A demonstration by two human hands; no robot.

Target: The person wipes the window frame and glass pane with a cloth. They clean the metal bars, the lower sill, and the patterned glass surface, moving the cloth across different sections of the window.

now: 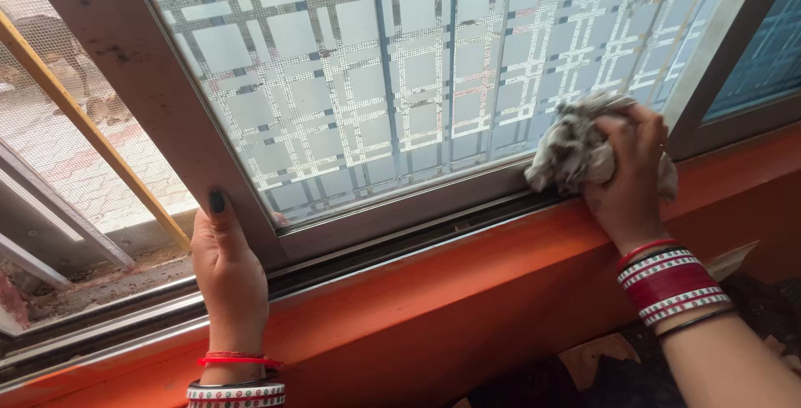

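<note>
Big sliding window sash with grey metal frame [158,116] and frosted grid-patterned glass [400,74] fills the view, tilted; below it the dark sill track [400,245], then the orange painted ledge [467,299]. Mesh screen [50,149] at far left. Left hand [227,279] grips the sash's corner edge, fingers wrapped behind the frame, thumb flat on front. Right hand [627,176] has fingers clamped on a crumpled grey-white cloth [576,149], pressed at the glass's lower right by the bottom rail. Wiping goes best with firm flat pressure along the rail. Room: glass open leftward and up; right frame edge close.
</note>
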